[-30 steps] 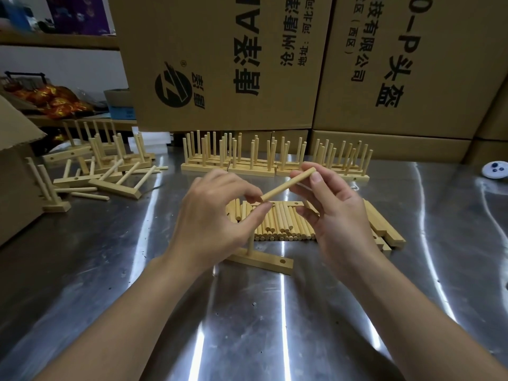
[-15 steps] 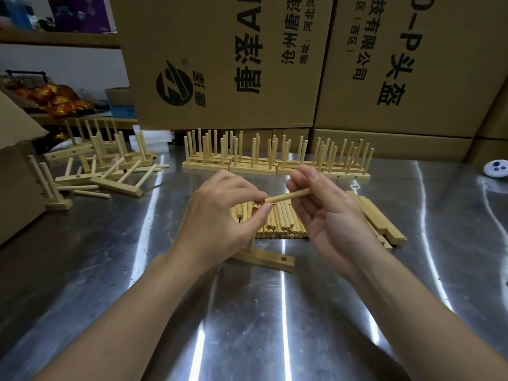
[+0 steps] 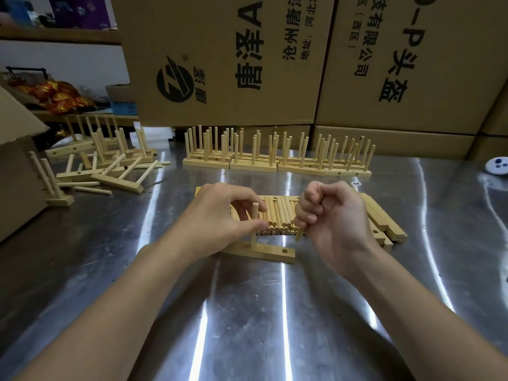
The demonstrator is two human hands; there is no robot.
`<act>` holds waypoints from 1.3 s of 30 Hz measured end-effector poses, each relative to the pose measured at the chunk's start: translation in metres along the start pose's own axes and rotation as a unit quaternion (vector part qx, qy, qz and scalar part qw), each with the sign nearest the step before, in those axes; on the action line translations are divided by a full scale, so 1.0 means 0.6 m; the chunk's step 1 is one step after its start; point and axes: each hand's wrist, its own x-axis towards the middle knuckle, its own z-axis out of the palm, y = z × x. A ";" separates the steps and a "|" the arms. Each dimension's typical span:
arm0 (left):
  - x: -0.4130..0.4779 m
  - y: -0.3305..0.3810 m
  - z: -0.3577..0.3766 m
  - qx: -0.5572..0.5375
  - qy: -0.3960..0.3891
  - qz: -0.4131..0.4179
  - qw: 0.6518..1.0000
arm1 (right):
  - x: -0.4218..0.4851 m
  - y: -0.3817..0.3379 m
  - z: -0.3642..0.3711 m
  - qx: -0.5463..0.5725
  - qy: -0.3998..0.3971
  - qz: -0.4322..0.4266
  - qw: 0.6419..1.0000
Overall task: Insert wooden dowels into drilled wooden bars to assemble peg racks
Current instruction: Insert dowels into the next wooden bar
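On the far left of the bench (image 3: 82, 270) I saw a loose heap of racks (image 3: 104, 166) and stray dowels, some tipped over. Further right, at the back, a tidy row of finished racks (image 3: 275, 158) stood upright, so plenty looked done already. In front, the left hand (image 3: 220, 215) had its fingers (image 3: 258, 224) pinched on a standing dowel (image 3: 254, 224) seated in the bar (image 3: 261, 251), steadying it. The bar's right hole (image 3: 284, 251) was empty, so I judged this rack half built. Behind lay a pile of spare dowels (image 3: 277, 215). The right hand (image 3: 335, 215) was curled in a fist, fingers clamped on a second dowel (image 3: 299, 235), tip pointing down just above that hole. Blank bars (image 3: 384, 224) waited at the right.
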 end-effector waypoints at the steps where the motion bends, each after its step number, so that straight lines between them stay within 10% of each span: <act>1: 0.000 0.002 0.002 -0.007 0.009 0.001 1.000 | -0.002 0.003 0.002 -0.010 -0.009 -0.002 1.000; 29: 0.002 0.017 0.025 -0.031 0.019 0.001 0.999 | 0.004 0.030 -0.005 -0.215 -0.118 -0.048 0.968; 39: 0.002 0.019 0.024 -0.035 0.005 -0.004 0.999 | 0.015 0.037 0.001 -0.218 -0.032 -0.088 0.971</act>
